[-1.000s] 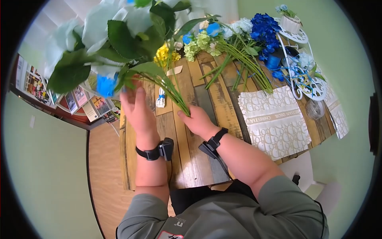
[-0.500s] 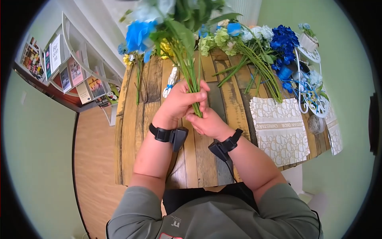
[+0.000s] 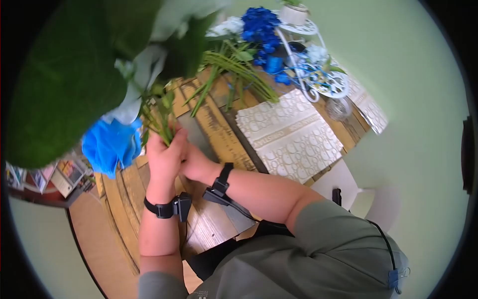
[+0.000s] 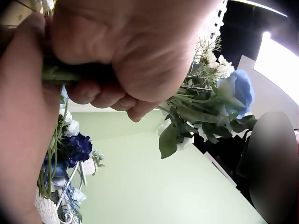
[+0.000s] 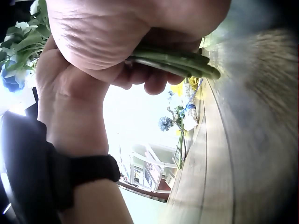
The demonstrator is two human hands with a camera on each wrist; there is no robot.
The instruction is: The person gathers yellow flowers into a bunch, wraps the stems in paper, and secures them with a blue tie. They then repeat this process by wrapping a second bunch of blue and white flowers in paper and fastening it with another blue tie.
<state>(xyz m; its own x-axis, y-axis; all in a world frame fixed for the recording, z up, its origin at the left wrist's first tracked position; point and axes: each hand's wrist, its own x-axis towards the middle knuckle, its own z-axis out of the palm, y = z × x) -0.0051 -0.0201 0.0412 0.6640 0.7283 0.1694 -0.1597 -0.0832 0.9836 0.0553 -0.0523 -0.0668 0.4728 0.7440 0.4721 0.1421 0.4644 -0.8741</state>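
A bouquet fills the upper left of the head view, with large green leaves (image 3: 59, 84) close to the camera and a bright blue rose (image 3: 112, 144) hanging on its near side. My left hand (image 3: 167, 157) grips its green stems (image 3: 162, 117) just under the flowers. Right below it, my right hand (image 3: 198, 165) holds the lower part of the same stems, mostly hidden behind the left in the head view. In the right wrist view the cut stem ends (image 5: 201, 70) stick out past its curled fingers. The left wrist view shows white filler blossoms and a pale blue rose (image 4: 238, 93) in the bunch.
Loose green stems (image 3: 244, 74) with flower heads lie across the wooden table (image 3: 219, 134). Patterned wrapping sheets (image 3: 294, 139) lie at the right. Behind are dark blue hydrangeas (image 3: 261, 30), blue ribbon (image 3: 274, 65) and a white metal stand (image 3: 333, 84). A magazine rack (image 3: 64, 179) stands left.
The left hand came from among the leaves down onto the stems, then the bouquet tipped toward the left and closer to the camera. The head view swung right.
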